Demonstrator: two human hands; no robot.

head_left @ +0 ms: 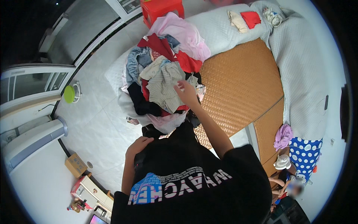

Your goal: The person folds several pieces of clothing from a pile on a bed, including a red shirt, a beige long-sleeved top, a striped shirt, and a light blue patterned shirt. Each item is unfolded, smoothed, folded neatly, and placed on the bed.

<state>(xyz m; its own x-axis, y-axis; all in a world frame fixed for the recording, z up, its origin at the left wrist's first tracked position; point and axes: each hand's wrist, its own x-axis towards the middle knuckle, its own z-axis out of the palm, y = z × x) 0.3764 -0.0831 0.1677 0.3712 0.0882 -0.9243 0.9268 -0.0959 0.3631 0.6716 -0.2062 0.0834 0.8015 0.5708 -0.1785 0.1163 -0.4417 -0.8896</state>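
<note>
A heap of clothes lies in front of me on the end of a covered sofa. Over it reaches my right hand (184, 92), fingers loosely bent and apart, at the right side of a grey striped garment (166, 86); whether they touch it I cannot tell. My left hand (139, 146) rests against the black clothing at my waist, fingers stretched out and nothing seen in them. Around the striped garment are blue denim (135, 65), a dark red garment (158, 45), a bright red one (188, 62), a black one (140, 100) and pink cloth (182, 28).
Woven brown mats (240, 82) cover the seat to the right. Folded beige cloth (237, 21) and folded red cloth (251, 19) lie on the backrest. A red plastic stool (162, 9) stands beyond the heap. At lower right, a person (281, 186) sits near a white fan (282, 162).
</note>
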